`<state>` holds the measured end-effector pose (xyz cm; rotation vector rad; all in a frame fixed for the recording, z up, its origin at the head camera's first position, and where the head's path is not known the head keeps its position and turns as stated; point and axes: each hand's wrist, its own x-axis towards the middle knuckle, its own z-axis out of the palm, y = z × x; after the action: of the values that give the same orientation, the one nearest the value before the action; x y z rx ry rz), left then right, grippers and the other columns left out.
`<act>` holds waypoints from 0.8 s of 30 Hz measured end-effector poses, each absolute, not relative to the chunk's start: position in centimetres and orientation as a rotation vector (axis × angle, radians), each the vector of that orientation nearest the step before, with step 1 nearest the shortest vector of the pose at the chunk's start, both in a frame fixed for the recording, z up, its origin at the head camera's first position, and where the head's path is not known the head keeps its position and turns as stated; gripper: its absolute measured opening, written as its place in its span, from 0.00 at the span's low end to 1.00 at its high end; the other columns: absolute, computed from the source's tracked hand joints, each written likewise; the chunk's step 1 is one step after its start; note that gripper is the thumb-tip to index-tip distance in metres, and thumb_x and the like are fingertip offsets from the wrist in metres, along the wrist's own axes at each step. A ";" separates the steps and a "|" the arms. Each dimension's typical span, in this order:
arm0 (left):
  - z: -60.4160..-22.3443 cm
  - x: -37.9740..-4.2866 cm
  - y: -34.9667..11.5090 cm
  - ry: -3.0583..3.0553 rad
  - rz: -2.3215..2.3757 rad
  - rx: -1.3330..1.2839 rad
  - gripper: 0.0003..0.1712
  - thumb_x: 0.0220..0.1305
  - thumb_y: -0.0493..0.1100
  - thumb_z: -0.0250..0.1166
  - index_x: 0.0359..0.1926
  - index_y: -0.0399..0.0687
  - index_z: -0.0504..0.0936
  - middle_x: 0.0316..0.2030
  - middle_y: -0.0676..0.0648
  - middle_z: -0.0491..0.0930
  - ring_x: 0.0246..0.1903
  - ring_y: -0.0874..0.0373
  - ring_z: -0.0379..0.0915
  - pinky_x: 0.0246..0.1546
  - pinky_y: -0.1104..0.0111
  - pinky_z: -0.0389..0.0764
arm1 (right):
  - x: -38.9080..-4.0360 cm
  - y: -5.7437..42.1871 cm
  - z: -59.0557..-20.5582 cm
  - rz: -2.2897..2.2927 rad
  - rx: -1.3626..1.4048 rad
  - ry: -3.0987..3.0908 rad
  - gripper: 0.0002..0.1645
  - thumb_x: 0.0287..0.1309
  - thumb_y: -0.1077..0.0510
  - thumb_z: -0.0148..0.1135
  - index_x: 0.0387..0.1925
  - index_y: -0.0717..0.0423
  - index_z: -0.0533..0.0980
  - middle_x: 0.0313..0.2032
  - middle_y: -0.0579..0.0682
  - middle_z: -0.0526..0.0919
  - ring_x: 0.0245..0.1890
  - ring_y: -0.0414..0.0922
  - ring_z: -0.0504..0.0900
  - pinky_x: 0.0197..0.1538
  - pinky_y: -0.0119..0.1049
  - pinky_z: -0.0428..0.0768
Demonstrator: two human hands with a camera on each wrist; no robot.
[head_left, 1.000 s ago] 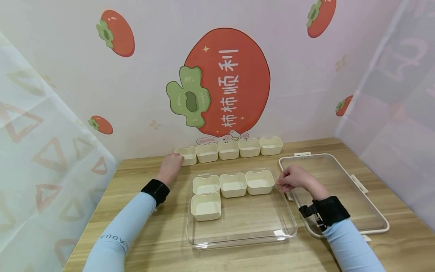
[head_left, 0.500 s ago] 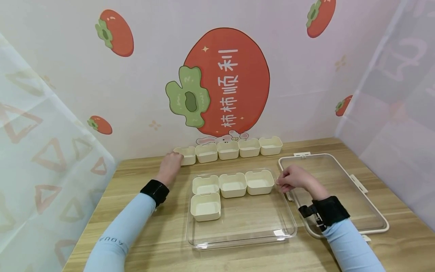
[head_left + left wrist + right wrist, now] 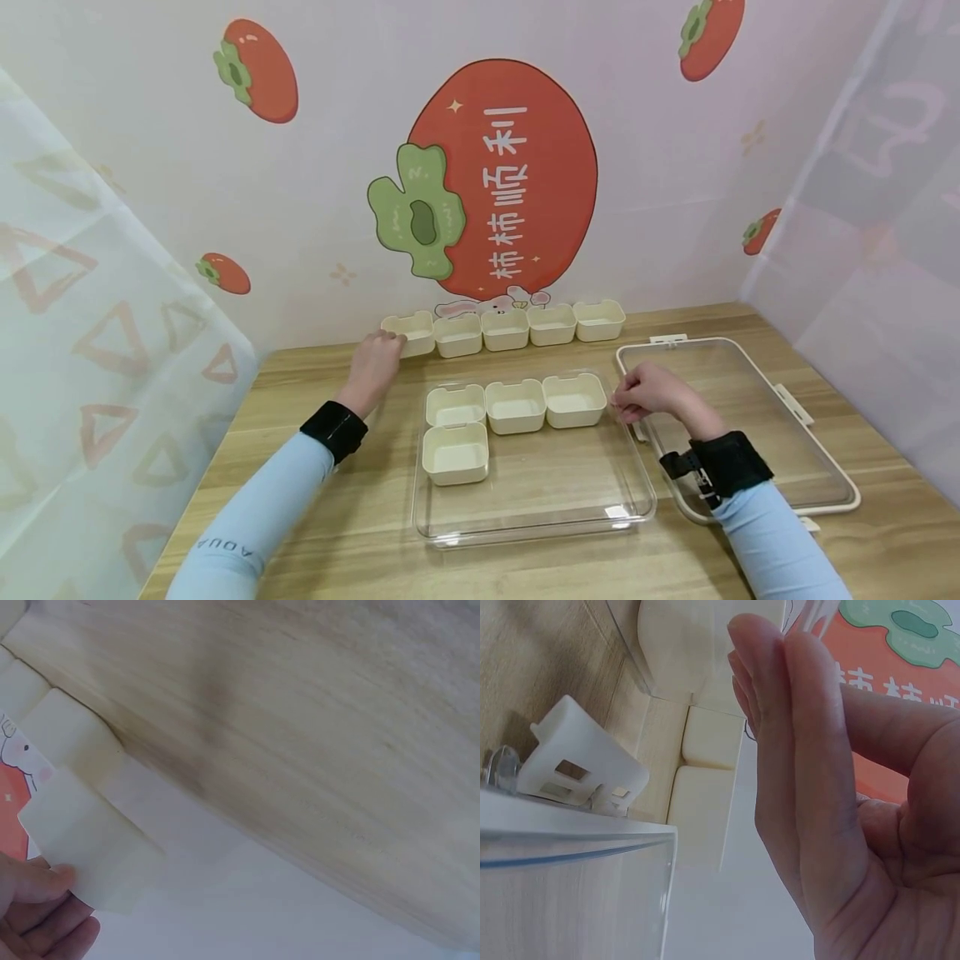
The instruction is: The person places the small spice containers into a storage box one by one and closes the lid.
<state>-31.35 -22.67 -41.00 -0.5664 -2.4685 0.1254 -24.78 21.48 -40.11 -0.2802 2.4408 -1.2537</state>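
Note:
My left hand [image 3: 377, 362] pinches the rim of the leftmost cream plastic bin [image 3: 417, 333] in the back row. In the left wrist view, thumb and fingers hold this bin [image 3: 94, 840] by its edge, tilted and raised beside its neighbour. My right hand [image 3: 651, 392] pinches the right rim of a clear plastic box [image 3: 555, 492]; the right wrist view shows the clear rim [image 3: 823, 613] between the fingertips. Inside the box, three bins [image 3: 515, 408] line the far side and another [image 3: 455, 454] sits in front of the left one.
More cream bins [image 3: 506, 331] stand in a row along the back wall. A clear lid [image 3: 750, 433] with a white frame and clips lies right of the box, under the right forearm. The wooden table [image 3: 360, 533] meets a curtain [image 3: 90, 350] at the left.
The leftmost back bin has risen slightly and tipped in my left hand, and the left forearm has shifted a little left. My right hand stays at the box rim.

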 end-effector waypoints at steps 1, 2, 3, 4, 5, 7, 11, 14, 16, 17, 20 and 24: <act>-40.9 -31.2 -22.6 -2.454 0.121 -0.573 0.12 0.53 0.22 0.55 0.30 0.35 0.83 0.26 0.40 0.83 0.26 0.48 0.78 0.29 0.60 0.79 | -24.8 21.5 -40.1 -1.253 -0.280 2.441 0.12 0.60 0.65 0.57 0.33 0.75 0.77 0.24 0.52 0.83 0.23 0.39 0.83 0.31 0.35 0.83; -40.9 -31.1 -22.6 -2.438 0.116 -0.580 0.12 0.53 0.22 0.54 0.30 0.34 0.83 0.26 0.40 0.83 0.26 0.48 0.77 0.29 0.60 0.78 | -24.8 21.5 -40.1 -1.253 -0.276 2.442 0.11 0.60 0.65 0.57 0.33 0.74 0.77 0.24 0.52 0.83 0.23 0.39 0.83 0.31 0.35 0.83; -40.9 -31.0 -22.6 -2.421 0.114 -0.587 0.12 0.53 0.22 0.54 0.30 0.34 0.83 0.26 0.40 0.83 0.26 0.48 0.77 0.29 0.61 0.78 | -24.8 21.5 -40.1 -1.252 -0.276 2.444 0.11 0.60 0.64 0.57 0.33 0.74 0.77 0.24 0.52 0.83 0.23 0.39 0.83 0.32 0.35 0.83; -40.8 -30.8 -22.6 -2.405 0.112 -0.594 0.12 0.52 0.22 0.54 0.30 0.34 0.83 0.26 0.40 0.83 0.27 0.48 0.77 0.29 0.61 0.78 | -24.8 21.5 -40.1 -1.251 -0.279 2.445 0.11 0.60 0.65 0.57 0.33 0.74 0.77 0.24 0.52 0.83 0.23 0.39 0.83 0.32 0.35 0.83; -40.8 -30.7 -22.6 -2.390 0.106 -0.601 0.12 0.52 0.22 0.54 0.30 0.34 0.83 0.26 0.40 0.83 0.27 0.48 0.77 0.29 0.61 0.78 | -24.7 21.5 -40.1 -1.249 -0.286 2.447 0.11 0.60 0.65 0.57 0.33 0.74 0.77 0.24 0.52 0.83 0.23 0.39 0.83 0.32 0.36 0.83; -40.7 -30.5 -22.5 -2.363 0.090 -0.614 0.13 0.52 0.22 0.54 0.31 0.34 0.83 0.27 0.40 0.83 0.27 0.48 0.77 0.30 0.60 0.79 | -24.7 21.5 -40.1 -1.252 -0.288 2.449 0.11 0.59 0.65 0.57 0.32 0.74 0.77 0.23 0.52 0.83 0.23 0.39 0.83 0.32 0.36 0.84; -40.5 -30.0 -22.2 -2.322 0.065 -0.644 0.14 0.51 0.21 0.54 0.33 0.34 0.83 0.29 0.40 0.84 0.29 0.48 0.78 0.30 0.60 0.79 | -24.7 21.5 -40.1 -1.257 -0.290 2.452 0.11 0.59 0.66 0.56 0.32 0.74 0.77 0.23 0.52 0.83 0.23 0.40 0.83 0.31 0.35 0.83; -40.3 -29.5 -22.0 -2.307 0.063 -0.668 0.14 0.51 0.22 0.55 0.34 0.34 0.83 0.29 0.40 0.84 0.30 0.48 0.78 0.31 0.62 0.80 | -24.8 21.5 -40.1 -1.255 -0.287 2.454 0.11 0.59 0.66 0.56 0.33 0.74 0.77 0.23 0.51 0.83 0.23 0.40 0.83 0.31 0.35 0.83; -40.1 -29.1 -21.7 -2.296 0.063 -0.684 0.13 0.51 0.22 0.56 0.35 0.35 0.83 0.30 0.40 0.84 0.30 0.49 0.79 0.32 0.63 0.80 | -24.8 21.5 -40.1 -1.251 -0.291 2.456 0.11 0.59 0.66 0.56 0.33 0.74 0.77 0.23 0.51 0.83 0.23 0.40 0.83 0.31 0.35 0.83; -40.1 -29.0 -21.6 -2.292 0.063 -0.689 0.13 0.51 0.23 0.56 0.35 0.35 0.83 0.29 0.40 0.84 0.30 0.49 0.79 0.32 0.63 0.80 | -24.7 21.5 -40.1 -1.250 -0.293 2.456 0.11 0.59 0.66 0.56 0.33 0.74 0.77 0.23 0.52 0.83 0.23 0.40 0.83 0.31 0.35 0.83; -39.9 -28.5 -21.3 -2.271 0.064 -0.704 0.11 0.52 0.24 0.57 0.35 0.35 0.83 0.29 0.41 0.84 0.31 0.49 0.79 0.34 0.63 0.80 | -24.7 21.5 -40.0 -1.252 -0.291 2.452 0.11 0.60 0.65 0.56 0.34 0.75 0.77 0.24 0.53 0.83 0.23 0.40 0.83 0.31 0.35 0.83; -39.7 -28.0 -20.9 -2.266 0.049 -0.724 0.10 0.55 0.25 0.58 0.36 0.35 0.82 0.31 0.41 0.84 0.33 0.49 0.79 0.37 0.63 0.80 | -24.6 21.5 -40.0 -1.257 -0.284 2.448 0.12 0.60 0.66 0.56 0.34 0.76 0.77 0.25 0.54 0.84 0.23 0.40 0.83 0.31 0.35 0.83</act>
<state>-27.98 -20.89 -39.65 -0.7245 -2.2663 0.0494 -24.63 21.47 -40.04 -0.2840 2.4477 -1.2574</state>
